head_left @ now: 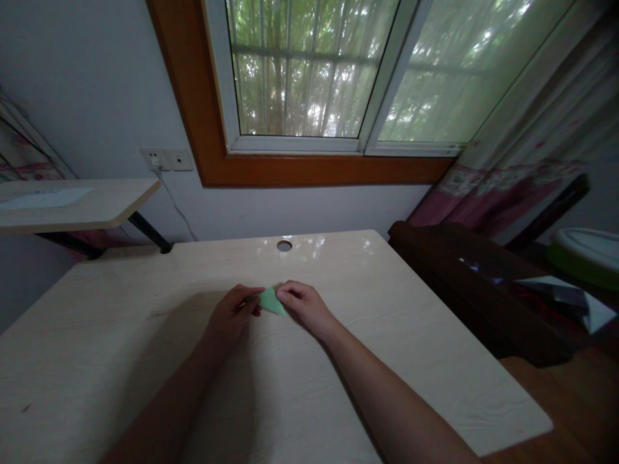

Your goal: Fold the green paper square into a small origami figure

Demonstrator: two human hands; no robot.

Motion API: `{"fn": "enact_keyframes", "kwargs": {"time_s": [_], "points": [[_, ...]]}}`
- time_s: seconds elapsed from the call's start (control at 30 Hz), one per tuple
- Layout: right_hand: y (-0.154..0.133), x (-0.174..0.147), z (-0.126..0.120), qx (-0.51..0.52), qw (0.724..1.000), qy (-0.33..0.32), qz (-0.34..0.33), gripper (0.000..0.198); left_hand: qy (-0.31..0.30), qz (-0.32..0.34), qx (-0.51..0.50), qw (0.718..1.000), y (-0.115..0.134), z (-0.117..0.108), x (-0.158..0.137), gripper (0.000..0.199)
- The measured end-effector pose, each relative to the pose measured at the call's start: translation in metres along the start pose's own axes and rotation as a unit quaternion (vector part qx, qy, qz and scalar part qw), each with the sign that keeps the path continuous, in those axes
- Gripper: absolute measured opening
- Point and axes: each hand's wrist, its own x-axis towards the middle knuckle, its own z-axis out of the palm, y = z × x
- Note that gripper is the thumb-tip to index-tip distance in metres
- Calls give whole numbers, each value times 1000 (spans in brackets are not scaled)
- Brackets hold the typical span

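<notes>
Between my two hands is a small piece of folded green paper [271, 301], with a pointed corner toward the lower right. My left hand [236, 308] pinches its left side between thumb and fingers. On the other side, my right hand [304, 304] has its thumb and curled fingertips closed at the paper's upper right edge. Parts of the paper are hidden behind the fingers. Both hands are over the middle of the pale wooden desk [309, 386].
A raised shelf [111, 200] on black legs stands at the desk's back left. Near the back edge is a round cable hole [284, 246]. Beyond the desk's right side sit dark brown furniture [449, 277] and a green container [585, 258]. A window [309, 77] is ahead.
</notes>
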Motion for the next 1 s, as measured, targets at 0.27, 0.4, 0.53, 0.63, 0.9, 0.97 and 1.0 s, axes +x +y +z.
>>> {"fn": "enact_keyframes", "kwargs": {"time_s": [0.27,0.4,0.53,0.63,0.9,0.97,1.0], "points": [[0,2,-1,20,1000,-4,5,25,-7,-5,1,1000,-3,0,0,23],[0,2,0,25,1000,-9,13,26,-3,1,4,1000,-3,0,0,23],[1,2,-1,38,999,-14,17,26,-7,8,8,1000,-2,-1,0,22],[3,2,-2,45,999,-18,16,24,-15,17,7,1000,0,0,0,22],[3,2,-2,57,998,-25,20,28,-28,8,9,1000,3,-1,-1,22],[1,2,-1,56,998,-26,20,27,-28,10,7,1000,2,0,-1,21],[1,2,-1,57,998,-26,20,27,-27,10,6,1000,1,0,-1,21]]}}
